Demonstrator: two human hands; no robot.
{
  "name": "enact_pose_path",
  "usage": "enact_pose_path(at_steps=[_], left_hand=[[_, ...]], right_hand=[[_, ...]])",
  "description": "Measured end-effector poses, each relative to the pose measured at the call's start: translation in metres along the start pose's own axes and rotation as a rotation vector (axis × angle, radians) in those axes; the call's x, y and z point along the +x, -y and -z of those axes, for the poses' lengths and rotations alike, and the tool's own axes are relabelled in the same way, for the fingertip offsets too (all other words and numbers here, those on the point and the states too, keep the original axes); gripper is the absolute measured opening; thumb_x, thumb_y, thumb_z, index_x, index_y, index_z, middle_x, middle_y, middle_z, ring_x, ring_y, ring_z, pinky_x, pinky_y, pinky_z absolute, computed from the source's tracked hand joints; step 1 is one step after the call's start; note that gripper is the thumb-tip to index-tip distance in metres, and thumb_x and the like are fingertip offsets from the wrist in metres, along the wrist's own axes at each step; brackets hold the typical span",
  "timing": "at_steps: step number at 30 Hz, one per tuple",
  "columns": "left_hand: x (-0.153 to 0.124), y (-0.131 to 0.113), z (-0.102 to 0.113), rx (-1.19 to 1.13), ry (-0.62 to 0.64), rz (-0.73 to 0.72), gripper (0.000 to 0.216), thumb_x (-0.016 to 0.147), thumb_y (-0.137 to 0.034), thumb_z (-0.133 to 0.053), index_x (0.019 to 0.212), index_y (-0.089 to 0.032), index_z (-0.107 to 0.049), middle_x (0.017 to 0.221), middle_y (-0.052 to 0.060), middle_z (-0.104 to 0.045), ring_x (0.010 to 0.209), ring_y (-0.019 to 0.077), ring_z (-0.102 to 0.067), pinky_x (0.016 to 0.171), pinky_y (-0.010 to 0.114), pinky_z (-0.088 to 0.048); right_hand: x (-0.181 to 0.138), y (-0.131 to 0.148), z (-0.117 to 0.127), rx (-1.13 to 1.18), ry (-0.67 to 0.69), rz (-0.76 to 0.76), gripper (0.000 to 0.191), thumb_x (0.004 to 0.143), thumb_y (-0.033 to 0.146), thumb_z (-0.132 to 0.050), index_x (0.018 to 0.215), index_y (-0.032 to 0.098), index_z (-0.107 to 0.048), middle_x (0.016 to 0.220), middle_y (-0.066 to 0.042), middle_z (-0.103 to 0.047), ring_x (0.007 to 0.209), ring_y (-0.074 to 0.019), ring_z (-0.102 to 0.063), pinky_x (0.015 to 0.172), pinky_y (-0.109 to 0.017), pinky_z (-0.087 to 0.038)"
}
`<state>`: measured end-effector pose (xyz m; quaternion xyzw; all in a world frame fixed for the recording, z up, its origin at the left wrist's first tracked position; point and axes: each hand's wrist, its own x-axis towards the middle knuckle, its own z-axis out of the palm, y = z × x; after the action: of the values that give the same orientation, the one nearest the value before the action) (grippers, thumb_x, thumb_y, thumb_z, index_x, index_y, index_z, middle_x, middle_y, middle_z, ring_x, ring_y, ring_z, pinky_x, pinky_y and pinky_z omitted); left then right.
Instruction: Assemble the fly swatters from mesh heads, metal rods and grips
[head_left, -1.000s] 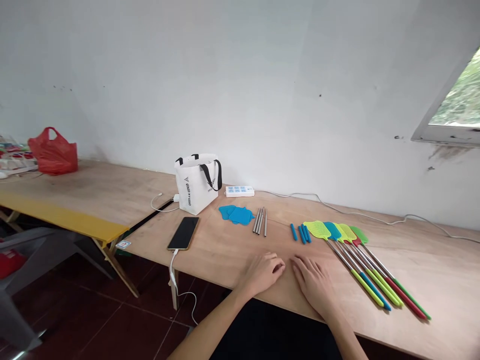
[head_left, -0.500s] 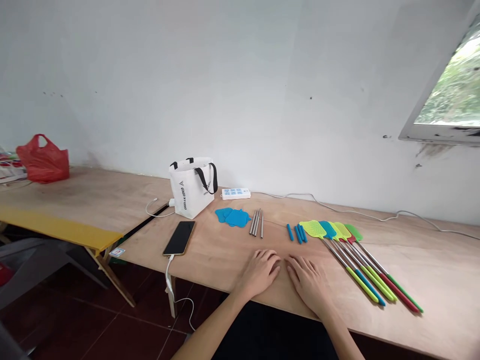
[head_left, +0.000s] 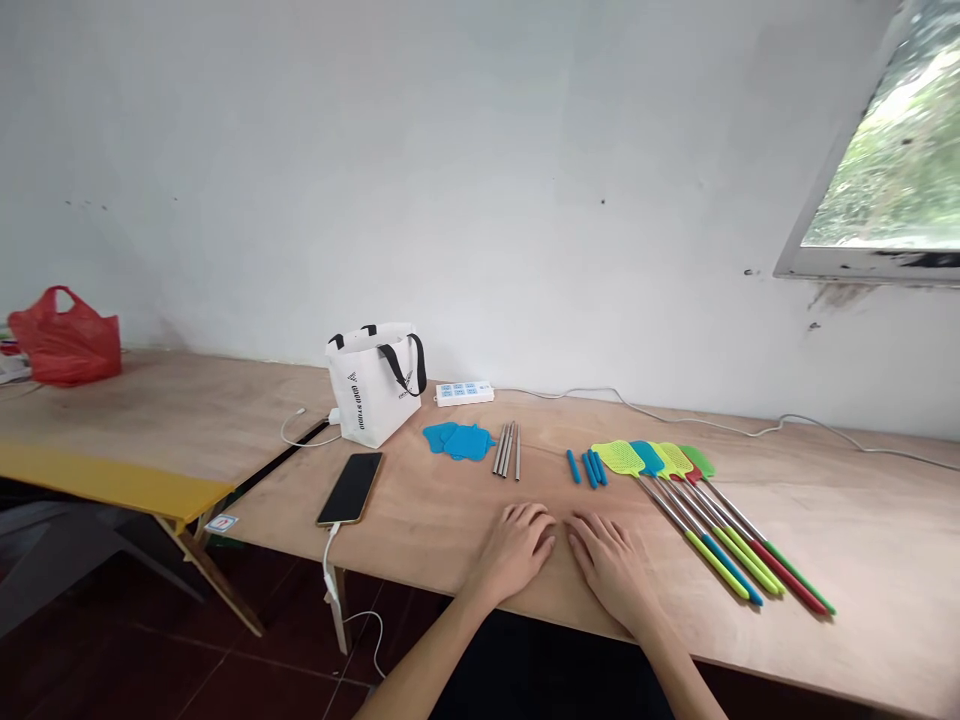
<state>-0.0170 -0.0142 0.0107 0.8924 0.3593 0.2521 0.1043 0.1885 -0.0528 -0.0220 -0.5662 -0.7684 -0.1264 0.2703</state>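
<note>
My left hand (head_left: pixel 519 549) and my right hand (head_left: pixel 611 567) lie flat, palms down and side by side, on the wooden table (head_left: pixel 862 540) near its front edge; both are open and hold nothing. Beyond them lie a small stack of blue swatter heads (head_left: pixel 457 440), several metal rods (head_left: pixel 507 450) and several short blue handle grips (head_left: pixel 587 467). To the right of my right hand, several assembled fly swatters (head_left: pixel 712 525) with green, blue and red handles lie in a row.
A white tote bag (head_left: pixel 375 382) stands at the back left, with a power strip (head_left: pixel 464 393) by the wall. A phone (head_left: pixel 350 488) on a charging cable lies near the left front corner. A red plastic bag (head_left: pixel 66 338) sits far left.
My hands have stayed flat in the same place. The camera has turned slightly right and up, so everything has shifted left in view.
</note>
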Motion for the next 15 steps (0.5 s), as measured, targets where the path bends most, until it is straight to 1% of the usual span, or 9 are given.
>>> enact_pose_path(at_steps=[7,12,15], left_hand=[[0.0006,0.0,-0.0003,0.003,0.001,0.004,0.026,0.102,-0.029,-0.048,0.123,-0.027,-0.062,0.13,0.005,-0.063,0.123,0.0243,-0.055,0.106,0.041,-0.041],[0.0006,0.0,0.0003,0.015,0.014,0.002,0.025,0.102,-0.029,-0.05,0.124,-0.027,-0.061,0.131,0.003,-0.063,0.124,0.0225,-0.055,0.107,0.039,-0.041],[0.0,0.0017,-0.0025,0.039,0.015,-0.01,0.028,0.104,-0.031,-0.045,0.129,-0.028,-0.058,0.138,0.003,-0.059,0.131,0.0224,-0.051,0.113,0.041,-0.036]], right_hand=[[-0.0017,-0.0031,-0.0046,0.001,0.008,0.001,0.031,0.104,0.029,-0.037,0.122,0.028,-0.062,0.124,-0.006,-0.069,0.112,-0.0235,-0.064,0.097,-0.042,-0.046],[-0.0021,-0.0033,-0.0053,0.0,0.014,-0.003,0.032,0.104,0.03,-0.036,0.122,0.028,-0.062,0.124,-0.007,-0.069,0.113,-0.0243,-0.064,0.097,-0.044,-0.046],[-0.0017,-0.0021,-0.0041,0.001,0.022,-0.006,0.033,0.104,0.029,-0.035,0.122,0.028,-0.063,0.124,-0.007,-0.069,0.112,-0.0242,-0.065,0.098,-0.044,-0.046]])
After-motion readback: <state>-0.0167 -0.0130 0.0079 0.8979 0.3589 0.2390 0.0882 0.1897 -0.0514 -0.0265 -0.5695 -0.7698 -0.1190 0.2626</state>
